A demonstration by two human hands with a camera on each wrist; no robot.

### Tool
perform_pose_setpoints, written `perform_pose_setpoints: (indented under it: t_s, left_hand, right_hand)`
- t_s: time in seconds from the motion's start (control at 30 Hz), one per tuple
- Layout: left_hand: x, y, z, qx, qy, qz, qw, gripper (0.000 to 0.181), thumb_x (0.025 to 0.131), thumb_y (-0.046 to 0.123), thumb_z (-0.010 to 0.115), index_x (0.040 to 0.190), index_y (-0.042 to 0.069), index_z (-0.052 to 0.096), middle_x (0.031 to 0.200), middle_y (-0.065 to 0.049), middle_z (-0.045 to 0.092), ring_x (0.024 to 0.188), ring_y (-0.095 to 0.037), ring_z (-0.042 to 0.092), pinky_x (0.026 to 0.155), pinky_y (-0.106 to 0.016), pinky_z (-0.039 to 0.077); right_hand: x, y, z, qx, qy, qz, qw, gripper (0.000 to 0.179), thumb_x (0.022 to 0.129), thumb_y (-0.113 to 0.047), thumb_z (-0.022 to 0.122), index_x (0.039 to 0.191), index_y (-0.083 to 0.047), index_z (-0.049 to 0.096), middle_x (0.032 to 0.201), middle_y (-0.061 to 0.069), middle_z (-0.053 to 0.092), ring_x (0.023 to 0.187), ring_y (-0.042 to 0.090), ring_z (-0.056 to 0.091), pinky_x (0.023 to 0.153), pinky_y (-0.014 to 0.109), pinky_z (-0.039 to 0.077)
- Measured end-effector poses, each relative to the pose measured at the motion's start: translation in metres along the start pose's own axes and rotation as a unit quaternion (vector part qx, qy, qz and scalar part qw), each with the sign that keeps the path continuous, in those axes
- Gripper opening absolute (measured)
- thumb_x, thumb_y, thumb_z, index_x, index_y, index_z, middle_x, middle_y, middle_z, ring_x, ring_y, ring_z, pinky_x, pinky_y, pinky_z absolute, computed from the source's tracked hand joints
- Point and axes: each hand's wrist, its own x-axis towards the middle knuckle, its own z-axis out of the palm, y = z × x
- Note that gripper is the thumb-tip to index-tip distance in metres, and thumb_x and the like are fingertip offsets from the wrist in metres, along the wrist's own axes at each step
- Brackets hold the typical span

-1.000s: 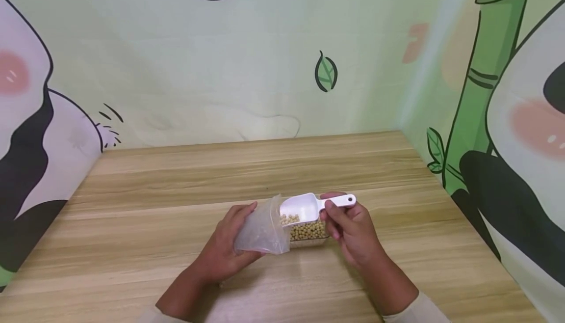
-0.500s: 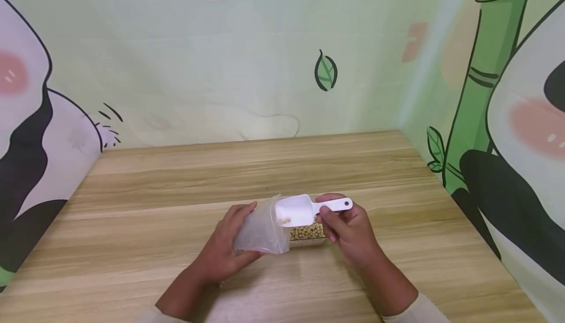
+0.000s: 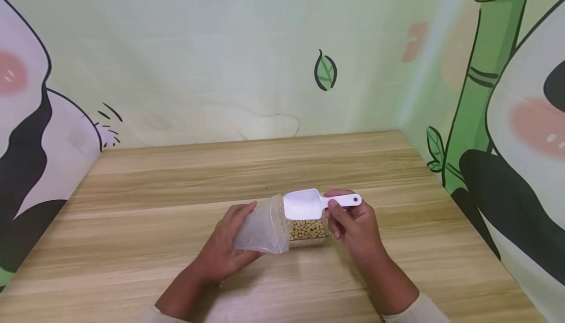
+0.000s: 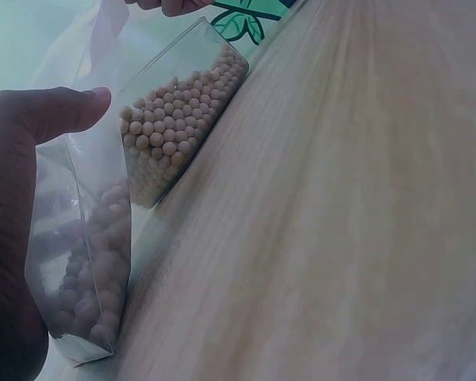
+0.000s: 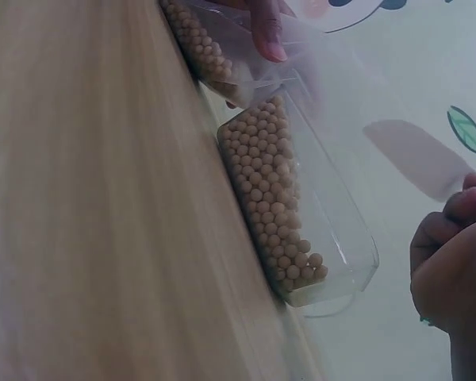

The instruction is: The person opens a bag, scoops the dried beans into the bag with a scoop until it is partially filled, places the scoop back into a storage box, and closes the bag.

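My left hand (image 3: 225,252) holds a clear plastic bag (image 3: 262,227) upright and tilted, its thumb on the near side and fingers round the far side. Round pale beans like soybeans (image 4: 95,278) lie in the bottom of the bag in the left wrist view. With thumb and fingers, my right hand (image 3: 353,225) pinches the handle of a white plastic scoop (image 3: 303,205). No beans show on the scoop, which hovers beside the bag's mouth. Below it stands a clear rectangular container (image 5: 345,238), partly filled with the same beans (image 3: 307,229); the bag hides its left end.
The container and the hands are over a wood-grain table (image 3: 185,175). A pale green wall covering (image 3: 265,67) with printed leaves, bamboo and pandas rises behind the table and along its sides.
The scoop carried beans at the bag's mouth, then tipped leftward until few showed. Now it has drawn back right and slightly up, without visible beans. The left hand and bag stay still.
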Motion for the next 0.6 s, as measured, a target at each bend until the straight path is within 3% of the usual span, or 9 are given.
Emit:
perform_pose_setpoints:
  t_s: [0.17,0.3,0.43,0.6]
  left_hand:
    - [0.0001,-0.0004,-0.0004,0.0,-0.003,-0.004,1.0,0.098,0.081,0.026,0.094,0.164,0.008,0.045,0.145,-0.015,0.06,0.12,-0.021,0.06,0.095,-0.039,0.054]
    - [-0.0001,-0.0009,-0.0009,-0.002,-0.005,-0.006,1.0,0.098,0.081,0.026,0.094,0.164,0.008,0.045,0.146,-0.015,0.059,0.121,-0.021,0.06,0.095,-0.038,0.054]
    - [0.0001,-0.0002,-0.0014,-0.003,-0.006,-0.007,0.9999,0.097,0.081,0.026,0.094,0.163,0.006,0.046,0.146,-0.015,0.059,0.121,-0.021,0.06,0.095,-0.038,0.054]
    - [0.0006,0.0005,-0.0013,-0.003,-0.008,-0.009,0.9999,0.097,0.082,0.027,0.094,0.164,0.006,0.045,0.146,-0.015,0.059,0.121,-0.021,0.06,0.095,-0.038,0.054]
  right_hand:
    - [0.0038,-0.0014,0.0,0.026,0.078,0.003,0.9966,0.022,0.109,0.003,0.059,0.103,-0.011,0.077,0.075,-0.004,0.066,0.051,0.004,0.047,0.048,0.016,0.037]
    - [0.0047,-0.0007,0.0014,-0.025,0.125,-0.006,0.9918,0.015,0.107,0.004,0.061,0.103,-0.002,0.074,0.07,-0.004,0.06,0.049,0.005,0.046,0.046,0.018,0.036]
    - [0.0001,0.001,0.0011,-0.135,0.091,-0.048,0.9854,0.009,0.106,0.006,0.062,0.109,0.01,0.069,0.07,-0.007,0.058,0.051,0.006,0.045,0.046,0.022,0.037]
    - [-0.0041,0.0044,-0.0012,-0.248,0.007,-0.118,0.9616,0.01,0.104,0.009,0.061,0.111,0.011,0.069,0.077,0.0,0.062,0.064,0.002,0.054,0.056,0.022,0.046]
